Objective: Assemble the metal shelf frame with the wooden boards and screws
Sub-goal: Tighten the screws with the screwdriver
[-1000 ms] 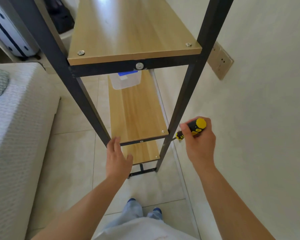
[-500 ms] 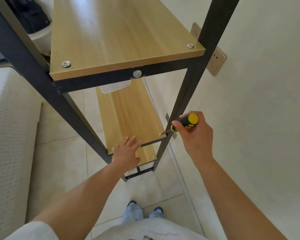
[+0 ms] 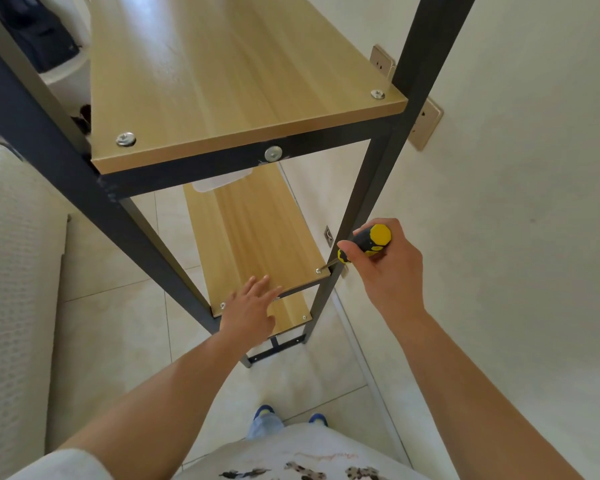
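Wall socket (image 3: 425, 124) behind frame post (image 3: 378, 168)

Screwdriver tip now on the board screw

The right hand (image 3: 383, 263) moved the screwdriver (image 3: 364, 243) from outside the post to the screw (image 3: 318, 270); the left hand (image 3: 250, 311) left the post and now lies flat on the board (image 3: 257, 244).
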